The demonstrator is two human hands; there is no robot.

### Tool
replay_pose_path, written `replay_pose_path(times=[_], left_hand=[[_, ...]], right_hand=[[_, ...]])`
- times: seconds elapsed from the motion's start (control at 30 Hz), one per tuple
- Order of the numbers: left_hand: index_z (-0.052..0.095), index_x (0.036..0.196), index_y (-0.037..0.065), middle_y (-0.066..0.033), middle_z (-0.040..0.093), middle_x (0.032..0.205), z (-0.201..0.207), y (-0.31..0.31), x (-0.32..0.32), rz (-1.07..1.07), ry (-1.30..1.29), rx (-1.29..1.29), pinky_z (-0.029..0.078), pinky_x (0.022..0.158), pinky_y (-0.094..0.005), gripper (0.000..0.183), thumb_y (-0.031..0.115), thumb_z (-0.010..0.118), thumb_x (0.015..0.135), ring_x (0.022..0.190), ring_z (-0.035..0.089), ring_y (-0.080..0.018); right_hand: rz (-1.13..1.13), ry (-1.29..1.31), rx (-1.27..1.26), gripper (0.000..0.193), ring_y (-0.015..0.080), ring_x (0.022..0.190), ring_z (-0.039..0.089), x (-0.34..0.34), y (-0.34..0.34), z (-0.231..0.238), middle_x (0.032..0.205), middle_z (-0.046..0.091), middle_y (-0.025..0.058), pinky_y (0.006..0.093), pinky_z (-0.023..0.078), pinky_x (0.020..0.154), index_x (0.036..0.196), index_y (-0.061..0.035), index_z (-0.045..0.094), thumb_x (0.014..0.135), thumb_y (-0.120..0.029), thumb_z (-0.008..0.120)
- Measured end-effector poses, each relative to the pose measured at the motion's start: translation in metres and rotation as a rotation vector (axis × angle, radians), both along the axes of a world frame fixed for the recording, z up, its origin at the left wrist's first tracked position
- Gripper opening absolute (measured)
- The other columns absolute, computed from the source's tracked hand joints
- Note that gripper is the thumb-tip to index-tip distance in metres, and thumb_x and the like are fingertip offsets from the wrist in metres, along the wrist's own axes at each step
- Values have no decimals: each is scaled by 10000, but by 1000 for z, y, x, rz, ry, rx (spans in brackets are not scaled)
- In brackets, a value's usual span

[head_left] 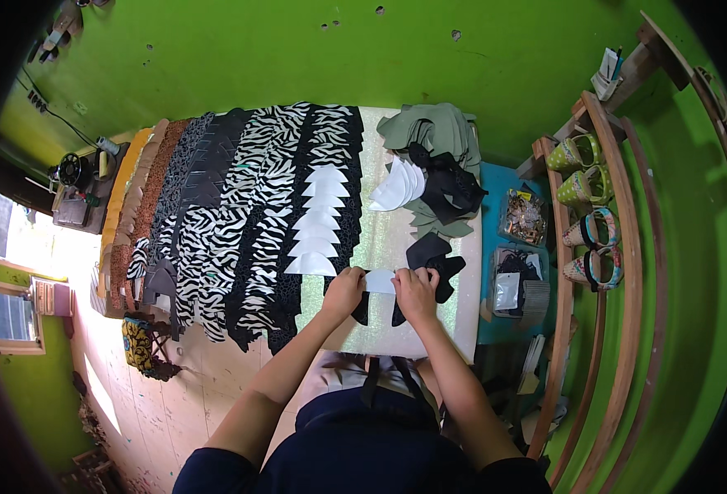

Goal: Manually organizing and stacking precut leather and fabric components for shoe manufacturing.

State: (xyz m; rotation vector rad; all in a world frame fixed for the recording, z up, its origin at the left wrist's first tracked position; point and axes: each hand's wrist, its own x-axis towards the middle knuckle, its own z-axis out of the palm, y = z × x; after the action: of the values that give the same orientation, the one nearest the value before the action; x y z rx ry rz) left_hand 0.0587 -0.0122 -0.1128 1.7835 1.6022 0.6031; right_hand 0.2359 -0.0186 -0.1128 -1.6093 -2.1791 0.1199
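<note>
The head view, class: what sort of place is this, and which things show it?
Probably a small shoemaking workshop: pairs of shoes stand on a wooden rack, and overlapping rows of cut zebra-print pieces lie on the table, with white half-round pieces among them.

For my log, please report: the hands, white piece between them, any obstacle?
Left hand and right hand at opposite ends of white half-round piece; grip unclear. Piece over black material. Black pieces beside right hand.
</note>
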Motion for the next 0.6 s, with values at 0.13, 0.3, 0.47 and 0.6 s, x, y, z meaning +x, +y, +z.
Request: replay_pose_path(times=[0.13,0.3,0.47,0.6], left_hand=[[554,924,4,-181,556,904,4,-2,4,-7,62,41,464,707,-427,160,78,558,781,782,573,-358],[563,990,4,-153,549,1021,9,-15,3,-177,290,346,450,823,-374,239,76,516,767,929,560,-303],[543,1117,-32,-138,546,1161,-11,-42,2,-308,397,442,403,939,-321,383,105,499,762,1082,526,-244],[559,1088,-33,-146,544,1172,-7,-42,4,-284,413,429,429,899,-314,372,111,512,748,1061,540,-240]], right_hand=[[-23,-43,-14,143,213,849,509,-1,-2,3,872,572,45,456,306,907,871,-110,534,796,-210,604],[7,-28,35,255,249,995,519,-12,-19,6,1041,554,105,479,286,982,1068,-70,527,830,-164,528],[217,114,-129,518,313,1138,486,-18,-42,-9,1179,515,228,432,313,1013,1329,16,289,826,-45,397],[126,54,-132,523,263,1114,522,4,-42,-16,1173,549,180,404,341,1002,1317,37,296,817,-47,424]])
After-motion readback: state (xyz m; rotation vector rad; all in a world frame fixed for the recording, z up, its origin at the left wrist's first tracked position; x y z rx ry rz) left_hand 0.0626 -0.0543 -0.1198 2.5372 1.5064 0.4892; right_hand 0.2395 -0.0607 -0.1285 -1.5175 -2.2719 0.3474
